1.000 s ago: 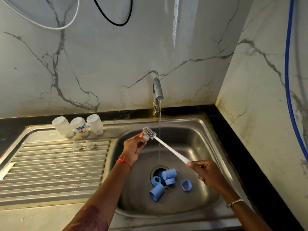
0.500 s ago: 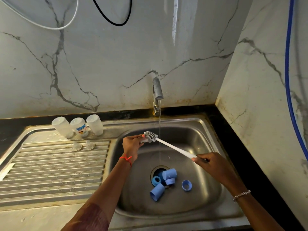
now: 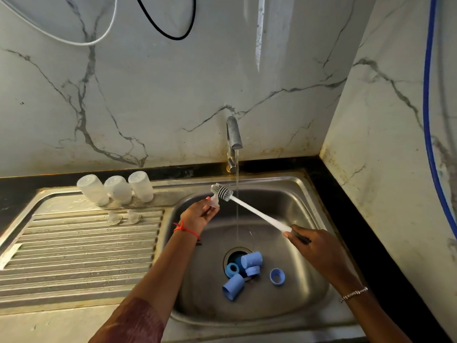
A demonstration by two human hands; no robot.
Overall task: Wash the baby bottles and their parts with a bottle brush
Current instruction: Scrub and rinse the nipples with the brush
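Our left hand pinches clear nipple; our right hand grips bottle brush handle end. Brush axis runs up-left from right hand, bristle head just above nipple, left of water stream. At drain, blue parts wait.

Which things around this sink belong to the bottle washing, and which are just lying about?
Job: bottle brush in right hand; clear teat in left hand; three upturned bottles; two teats on drainer; blue caps and rings in sink; running tap.
Lying about: white cable; black cable; blue hose.
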